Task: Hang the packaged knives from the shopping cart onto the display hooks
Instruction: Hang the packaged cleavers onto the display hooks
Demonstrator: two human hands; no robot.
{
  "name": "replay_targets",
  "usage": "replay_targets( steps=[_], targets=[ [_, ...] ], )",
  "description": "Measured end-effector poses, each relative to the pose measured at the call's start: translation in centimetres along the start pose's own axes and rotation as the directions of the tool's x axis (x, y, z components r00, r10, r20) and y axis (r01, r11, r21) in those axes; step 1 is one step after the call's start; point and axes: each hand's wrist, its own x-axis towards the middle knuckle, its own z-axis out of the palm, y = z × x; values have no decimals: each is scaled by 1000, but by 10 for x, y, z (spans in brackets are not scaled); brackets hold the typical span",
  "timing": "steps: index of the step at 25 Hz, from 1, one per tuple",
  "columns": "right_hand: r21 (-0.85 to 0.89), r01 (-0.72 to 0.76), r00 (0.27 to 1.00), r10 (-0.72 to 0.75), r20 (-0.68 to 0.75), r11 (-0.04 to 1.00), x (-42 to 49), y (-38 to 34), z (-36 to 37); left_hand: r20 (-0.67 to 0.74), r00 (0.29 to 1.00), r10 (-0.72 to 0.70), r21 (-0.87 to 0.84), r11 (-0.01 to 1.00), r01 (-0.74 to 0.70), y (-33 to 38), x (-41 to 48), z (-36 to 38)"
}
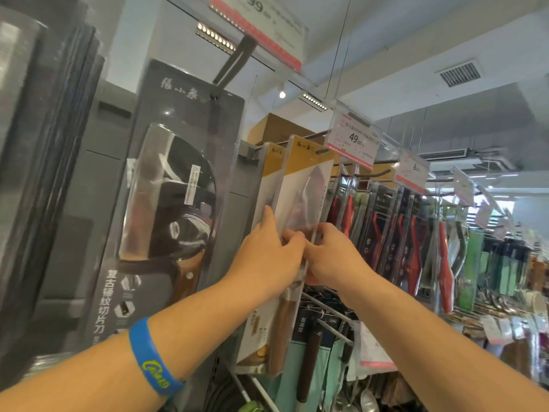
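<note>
A packaged knife [300,185] with a yellow-and-white card and a wooden handle hangs on a dark display hook [322,150] under the 49.00 price tag [353,141]. My left hand [269,254] grips the package's left edge at mid-height. My right hand [329,254] pinches its right edge, fingers curled over the clear blister. A second, similar yellow pack [269,173] hangs right behind it. The shopping cart is out of view.
A large grey cleaver pack [178,209] hangs close on the left under a 99.00 tag [267,22]. Red-handled tools in packs [386,227] fill hooks to the right. Lower hooks [326,310] hold dark-handled utensils below my hands.
</note>
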Motion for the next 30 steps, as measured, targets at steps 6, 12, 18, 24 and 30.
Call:
replay_targets(
  steps=[6,12,18,24,30],
  targets=[
    [61,20,999,-22,30,998,1,4,10,-6,999,54,26,998,-54,-20,4,-8],
    [113,6,999,-11,49,994,5,6,9,-47,999,-6,-21,1000,5,-36,11,-11],
    [541,-223,967,116,225,811,27,-11,16,-121,982,-145,-204,972,119,-42,31,-14],
    [577,-168,971,34,237,799,41,1,30,-25,995,-96,-324,942,83,-56,35,-8],
    [564,-122,980,9,199,817,35,4,29,-71,996,-55,-304,952,31,-49,18,-2]
  ],
)
